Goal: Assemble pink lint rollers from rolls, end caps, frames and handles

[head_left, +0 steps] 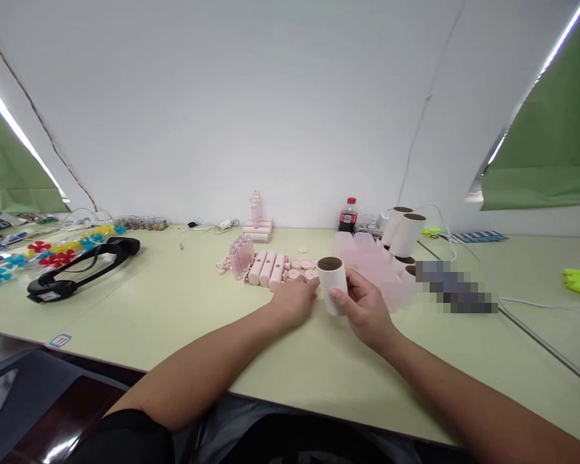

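Observation:
Upright in my right hand (367, 310) is a white cardboard tube (333, 291), gripped between thumb and fingers, its brown open end facing up. My left hand (294, 303) rests low over the table just left of the tube, beside thin pale pink discs (304, 264). One finger points toward the tube; the others are mostly hidden behind the hand, so whether it holds anything cannot be made out. To its left stand pale pink cylindrical parts (268, 269) in a row, with clear pink tubes (241, 254) behind them.
Right of my hands lie translucent pink pieces (367, 261), and more white cardboard tubes (408, 235) stand there. A cola bottle (348, 216) is near the wall. A black headset-like strap (84, 267) and colourful flower shapes (53, 254) lie left. Cables (546, 348) cross the right side.

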Demonstrator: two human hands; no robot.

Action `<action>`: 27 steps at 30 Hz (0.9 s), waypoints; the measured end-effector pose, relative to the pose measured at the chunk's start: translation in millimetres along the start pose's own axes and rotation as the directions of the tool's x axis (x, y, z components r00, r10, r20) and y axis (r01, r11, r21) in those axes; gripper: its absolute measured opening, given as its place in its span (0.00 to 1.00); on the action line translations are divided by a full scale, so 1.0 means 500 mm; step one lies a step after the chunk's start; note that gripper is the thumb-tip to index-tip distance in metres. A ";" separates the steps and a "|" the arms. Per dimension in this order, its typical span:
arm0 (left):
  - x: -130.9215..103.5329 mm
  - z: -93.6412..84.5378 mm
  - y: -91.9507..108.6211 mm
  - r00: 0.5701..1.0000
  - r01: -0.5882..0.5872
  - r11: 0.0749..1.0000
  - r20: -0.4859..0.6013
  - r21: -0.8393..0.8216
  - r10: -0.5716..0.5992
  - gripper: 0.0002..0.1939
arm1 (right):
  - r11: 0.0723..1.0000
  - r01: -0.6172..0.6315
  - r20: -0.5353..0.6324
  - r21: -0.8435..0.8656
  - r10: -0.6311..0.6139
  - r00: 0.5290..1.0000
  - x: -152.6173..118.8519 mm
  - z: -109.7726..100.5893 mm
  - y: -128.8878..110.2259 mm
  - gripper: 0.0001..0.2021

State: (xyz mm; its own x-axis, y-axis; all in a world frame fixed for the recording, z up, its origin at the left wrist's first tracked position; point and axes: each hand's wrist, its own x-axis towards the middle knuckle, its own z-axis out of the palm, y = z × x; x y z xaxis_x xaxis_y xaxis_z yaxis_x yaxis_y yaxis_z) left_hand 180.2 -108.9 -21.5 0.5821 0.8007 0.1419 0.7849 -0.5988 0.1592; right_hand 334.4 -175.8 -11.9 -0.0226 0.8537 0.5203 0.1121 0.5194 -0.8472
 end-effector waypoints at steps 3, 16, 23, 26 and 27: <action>-0.005 -0.009 -0.005 0.997 -0.034 0.988 -0.067 -0.149 0.024 0.18 | 1.000 0.011 0.010 -0.002 -0.011 1.000 0.000 0.001 0.000 0.15; -0.003 -0.039 -0.035 0.912 -0.188 0.600 -0.364 -0.778 -0.187 0.16 | 0.996 -0.064 0.052 -0.064 0.067 0.996 -0.001 0.003 -0.003 0.19; -0.013 -0.056 -0.022 0.872 -0.332 0.281 -0.407 -0.900 -0.272 0.22 | 0.981 -0.114 0.150 -0.159 0.138 0.979 -0.002 0.007 -0.003 0.19; -0.022 -0.062 -0.011 0.857 -0.373 0.308 -0.452 -0.875 -0.247 0.23 | 0.969 -0.143 0.185 -0.203 0.181 0.966 -0.003 0.008 -0.001 0.19; -0.025 -0.062 -0.009 0.850 -0.383 0.342 -0.472 -0.858 -0.232 0.23 | 0.964 -0.151 0.190 -0.218 0.194 0.963 -0.003 0.008 0.000 0.19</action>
State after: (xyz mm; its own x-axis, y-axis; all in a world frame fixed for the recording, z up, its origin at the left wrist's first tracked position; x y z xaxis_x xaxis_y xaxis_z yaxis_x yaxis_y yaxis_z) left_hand 162.8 -116.8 6.5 0.2123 0.8112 0.5449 -0.1362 -0.5276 0.8385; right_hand 330.5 -177.0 -13.3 -0.1884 0.9297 0.3166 0.3278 0.3634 -0.8721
